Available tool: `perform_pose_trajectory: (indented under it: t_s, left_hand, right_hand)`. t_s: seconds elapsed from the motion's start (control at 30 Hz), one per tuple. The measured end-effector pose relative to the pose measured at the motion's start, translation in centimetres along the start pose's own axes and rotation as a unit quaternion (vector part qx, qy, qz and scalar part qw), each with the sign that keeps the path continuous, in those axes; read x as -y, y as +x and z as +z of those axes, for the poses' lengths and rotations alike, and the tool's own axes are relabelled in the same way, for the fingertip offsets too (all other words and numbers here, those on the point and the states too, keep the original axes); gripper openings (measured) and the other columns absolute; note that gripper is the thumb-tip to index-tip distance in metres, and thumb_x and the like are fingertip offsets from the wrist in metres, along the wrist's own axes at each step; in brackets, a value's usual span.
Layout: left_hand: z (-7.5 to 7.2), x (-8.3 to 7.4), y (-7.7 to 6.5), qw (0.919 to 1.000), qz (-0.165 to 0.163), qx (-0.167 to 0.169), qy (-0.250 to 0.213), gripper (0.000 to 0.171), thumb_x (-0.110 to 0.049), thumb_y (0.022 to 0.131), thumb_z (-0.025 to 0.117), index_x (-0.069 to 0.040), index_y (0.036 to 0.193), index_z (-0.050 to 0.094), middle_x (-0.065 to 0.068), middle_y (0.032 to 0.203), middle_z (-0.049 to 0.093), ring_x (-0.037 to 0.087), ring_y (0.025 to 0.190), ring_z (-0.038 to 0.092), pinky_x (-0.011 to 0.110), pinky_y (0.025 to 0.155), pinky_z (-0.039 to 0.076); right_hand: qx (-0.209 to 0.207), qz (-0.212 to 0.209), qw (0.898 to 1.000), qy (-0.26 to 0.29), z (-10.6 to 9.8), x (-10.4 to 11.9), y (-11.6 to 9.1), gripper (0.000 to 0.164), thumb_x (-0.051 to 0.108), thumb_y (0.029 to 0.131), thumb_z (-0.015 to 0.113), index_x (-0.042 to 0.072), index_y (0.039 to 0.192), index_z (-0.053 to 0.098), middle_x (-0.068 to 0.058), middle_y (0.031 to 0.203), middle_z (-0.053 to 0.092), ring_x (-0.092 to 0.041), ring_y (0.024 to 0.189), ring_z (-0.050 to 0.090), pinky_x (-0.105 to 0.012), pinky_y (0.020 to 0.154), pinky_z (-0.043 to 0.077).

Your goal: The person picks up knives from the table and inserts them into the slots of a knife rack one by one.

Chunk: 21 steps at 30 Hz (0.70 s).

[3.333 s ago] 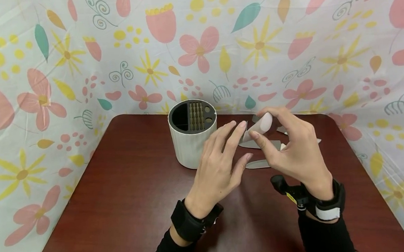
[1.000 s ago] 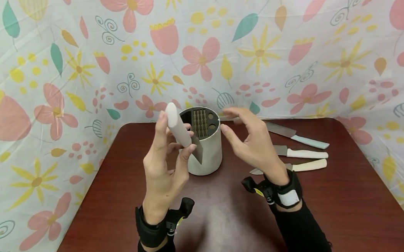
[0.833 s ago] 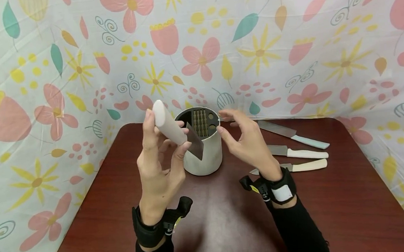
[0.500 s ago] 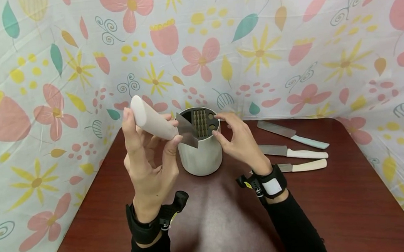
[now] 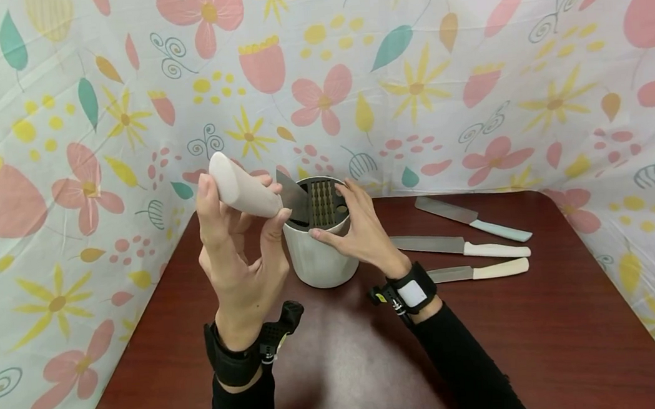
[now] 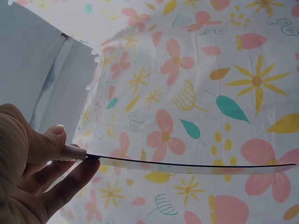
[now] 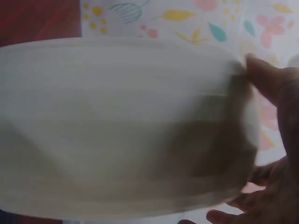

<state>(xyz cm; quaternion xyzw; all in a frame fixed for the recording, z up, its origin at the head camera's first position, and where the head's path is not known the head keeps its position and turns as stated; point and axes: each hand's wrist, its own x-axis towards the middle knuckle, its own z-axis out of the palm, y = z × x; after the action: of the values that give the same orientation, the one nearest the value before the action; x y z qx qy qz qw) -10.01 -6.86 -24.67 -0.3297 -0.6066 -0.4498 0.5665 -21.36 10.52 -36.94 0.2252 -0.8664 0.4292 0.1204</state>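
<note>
My left hand holds a knife by its pale handle, thumb and fingers on either side of it. The handle is raised and tilted, and the blade slopes down to the right, overlapping the left part of the knife holder's dark top in the head view. In the left wrist view the knife blade shows nearly edge-on. My right hand grips the white round knife holder at its upper rim, thumb in front and fingers behind. The ribbed holder wall fills most of the right wrist view.
Three knives lie to the right on the brown table: a pale-blue-handled cleaver, a white-handled knife and a cream-handled knife. Their blades point left. A flowered cloth hangs behind the table.
The knife has passed from my right hand to my left, which carried it left and raised its handle. My right hand moved left onto the holder's rim and took hold.
</note>
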Motion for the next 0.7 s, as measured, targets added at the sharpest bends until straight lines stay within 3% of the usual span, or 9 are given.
perform_pose_trajectory:
  t_s: [0.2,0.3,0.57,0.7]
  left_hand:
    - [0.3,0.5,0.1,0.9999,0.003,0.001,0.014,0.091,0.016,0.081,0.075,-0.022,0.153,0.035,0.030,0.116,0.063,0.033,0.106,0.071,0.040,0.092,0.060]
    - [0.4,0.8,0.0,0.9998,0.001,0.006,0.021,0.091,0.016,0.081,0.075,-0.023,0.153,0.035,0.029,0.117,0.063,0.033,0.106,0.071,0.039,0.091,0.060]
    - [1.0,1.4,0.1,0.9993,-0.006,0.023,0.029,0.080,0.017,0.083,0.072,-0.010,0.150,0.038,0.028,0.128,0.059,0.033,0.108,0.072,0.038,0.090,0.061]
    - [1.3,2.1,0.1,0.9986,-0.013,0.033,0.040,0.081,0.016,0.085,0.069,-0.013,0.152,0.035,0.027,0.128,0.060,0.033,0.109,0.071,0.037,0.089,0.061]
  right_hand:
    - [-0.002,0.037,0.999,0.020,1.3,-0.3,-0.1,0.110,0.069,0.083,0.069,0.017,0.163,0.017,0.000,0.173,0.000,-0.030,0.161,0.008,-0.065,0.120,0.027]
    - [-0.014,0.050,0.998,0.031,1.8,-0.5,-0.3,0.111,0.070,0.083,0.069,0.019,0.164,0.013,-0.001,0.173,-0.001,-0.031,0.160,0.010,-0.065,0.119,0.029]
    - [-0.054,0.063,0.995,0.057,2.9,-0.8,-0.8,0.111,0.066,0.082,0.073,0.025,0.163,0.009,-0.003,0.169,0.018,-0.030,0.154,0.029,-0.062,0.115,0.037]
    - [-0.073,0.054,0.994,0.054,3.3,-0.6,-0.9,0.108,0.064,0.084,0.073,0.020,0.163,0.013,-0.003,0.167,0.022,-0.030,0.152,0.034,-0.063,0.111,0.041]
